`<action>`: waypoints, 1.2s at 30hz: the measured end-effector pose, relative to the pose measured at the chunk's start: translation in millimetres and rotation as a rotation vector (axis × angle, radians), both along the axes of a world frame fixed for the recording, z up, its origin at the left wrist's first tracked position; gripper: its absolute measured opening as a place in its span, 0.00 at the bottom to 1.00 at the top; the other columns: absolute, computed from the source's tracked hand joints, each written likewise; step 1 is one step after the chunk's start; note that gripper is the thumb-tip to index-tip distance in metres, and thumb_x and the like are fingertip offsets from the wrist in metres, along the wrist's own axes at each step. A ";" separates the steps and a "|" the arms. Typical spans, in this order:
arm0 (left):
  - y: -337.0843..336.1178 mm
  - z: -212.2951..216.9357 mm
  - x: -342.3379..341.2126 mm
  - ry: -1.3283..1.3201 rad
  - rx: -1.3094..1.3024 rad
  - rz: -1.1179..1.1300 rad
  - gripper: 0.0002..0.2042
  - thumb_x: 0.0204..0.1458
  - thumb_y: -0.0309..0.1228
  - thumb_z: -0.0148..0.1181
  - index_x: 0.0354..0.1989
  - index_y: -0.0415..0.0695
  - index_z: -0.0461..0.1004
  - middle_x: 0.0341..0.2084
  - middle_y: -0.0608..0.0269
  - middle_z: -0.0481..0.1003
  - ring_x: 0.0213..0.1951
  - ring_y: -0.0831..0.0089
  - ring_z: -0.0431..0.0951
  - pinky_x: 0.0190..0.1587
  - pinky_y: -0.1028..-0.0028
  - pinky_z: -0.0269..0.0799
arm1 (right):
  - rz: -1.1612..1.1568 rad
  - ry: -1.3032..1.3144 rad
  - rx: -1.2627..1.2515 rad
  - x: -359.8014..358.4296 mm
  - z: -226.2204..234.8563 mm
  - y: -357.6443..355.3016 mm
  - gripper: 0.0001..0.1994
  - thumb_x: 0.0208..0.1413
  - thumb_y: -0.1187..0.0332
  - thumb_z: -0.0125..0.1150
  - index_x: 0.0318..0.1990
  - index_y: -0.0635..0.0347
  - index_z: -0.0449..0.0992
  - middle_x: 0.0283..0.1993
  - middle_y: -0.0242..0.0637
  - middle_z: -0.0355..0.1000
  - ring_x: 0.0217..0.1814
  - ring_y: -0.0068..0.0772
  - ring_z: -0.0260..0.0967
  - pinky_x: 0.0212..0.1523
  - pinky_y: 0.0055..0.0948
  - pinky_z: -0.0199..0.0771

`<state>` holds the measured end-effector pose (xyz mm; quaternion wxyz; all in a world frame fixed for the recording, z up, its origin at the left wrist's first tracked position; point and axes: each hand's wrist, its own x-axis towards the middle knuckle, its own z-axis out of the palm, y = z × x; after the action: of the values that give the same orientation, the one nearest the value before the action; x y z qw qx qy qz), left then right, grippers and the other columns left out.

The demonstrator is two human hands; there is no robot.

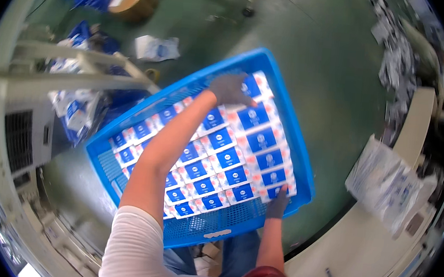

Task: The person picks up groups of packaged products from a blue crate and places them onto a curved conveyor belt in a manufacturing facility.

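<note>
A blue plastic crate (pixel 293 118) with mesh sides stands in front of me, tilted in the view. Inside lie rows of small white-and-blue packs (pixel 219 138) with pink patterns; they look like tissue packs. Along the crate's right side runs a row of tissue packs (pixel 264 140), which appears larger than its neighbours. My left hand (pixel 230 90), in a grey glove, is closed around this row's far end, thumb on the near side of the end pack. My gloved right hand (pixel 278 204) grips the near end, a fingertip over the last pack. My left forearm hides some middle packs.
A cream table (pixel 344 249) with a crumpled clear plastic bag (pixel 390 182) is at right, with grey scrap film (pixel 397 64) behind. Left are a cream frame (pixel 74 80) and bagged goods. A brown roll (pixel 133 1) and white bag (pixel 157 48) lie beyond the crate.
</note>
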<state>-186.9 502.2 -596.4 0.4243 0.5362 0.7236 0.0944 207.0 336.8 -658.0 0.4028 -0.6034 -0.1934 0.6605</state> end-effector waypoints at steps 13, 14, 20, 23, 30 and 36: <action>-355.0 365.0 -31.0 0.096 0.294 0.643 0.47 0.35 0.54 0.72 0.63 0.43 0.60 0.45 0.46 0.75 0.48 0.51 0.77 0.49 0.62 0.72 | 0.409 -0.186 0.220 -49.1 308.2 -57.6 0.30 0.59 0.59 0.60 0.62 0.68 0.59 0.58 0.44 0.65 0.56 0.34 0.66 0.56 0.32 0.67; -378.9 394.2 -36.8 0.094 0.315 0.710 0.46 0.35 0.52 0.73 0.63 0.43 0.60 0.45 0.48 0.76 0.47 0.52 0.77 0.48 0.62 0.73 | 0.452 -0.412 0.317 -78.5 347.6 -59.7 0.30 0.59 0.61 0.60 0.63 0.69 0.58 0.57 0.43 0.65 0.52 0.32 0.67 0.51 0.30 0.68; -501.8 517.8 -100.8 0.421 0.860 0.958 0.46 0.36 0.37 0.76 0.65 0.41 0.56 0.46 0.51 0.75 0.46 0.61 0.78 0.48 0.66 0.74 | 0.730 -0.064 0.839 -251.5 473.1 -35.2 0.32 0.55 0.59 0.64 0.62 0.64 0.59 0.57 0.39 0.64 0.58 0.32 0.62 0.56 0.32 0.64; -534.5 567.8 -155.3 0.342 1.043 1.182 0.41 0.40 0.32 0.74 0.63 0.39 0.57 0.48 0.54 0.73 0.47 0.66 0.76 0.49 0.68 0.72 | 0.809 0.094 1.066 -378.2 546.8 -25.6 0.33 0.53 0.56 0.65 0.61 0.64 0.60 0.57 0.41 0.63 0.59 0.34 0.61 0.59 0.35 0.62; -517.9 579.9 -294.1 0.554 1.006 1.381 0.50 0.35 0.45 0.76 0.65 0.40 0.52 0.47 0.44 0.74 0.47 0.53 0.77 0.49 0.62 0.72 | 0.835 -0.011 1.320 -603.7 630.0 40.1 0.44 0.44 0.51 0.73 0.60 0.68 0.54 0.47 0.48 0.71 0.44 0.43 0.73 0.46 0.41 0.73; -496.5 518.6 -351.0 0.360 0.554 1.547 0.56 0.31 0.48 0.76 0.66 0.38 0.46 0.55 0.41 0.67 0.55 0.50 0.72 0.54 0.62 0.69 | 0.956 -0.567 1.318 -673.0 606.1 64.7 0.53 0.38 0.43 0.73 0.64 0.68 0.51 0.54 0.58 0.67 0.56 0.53 0.69 0.55 0.40 0.69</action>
<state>-537.9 5.7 -77.8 -0.0291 -0.0191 0.8944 0.4459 -466.1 401.5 -51.9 0.2860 -0.2425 -0.8638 0.3365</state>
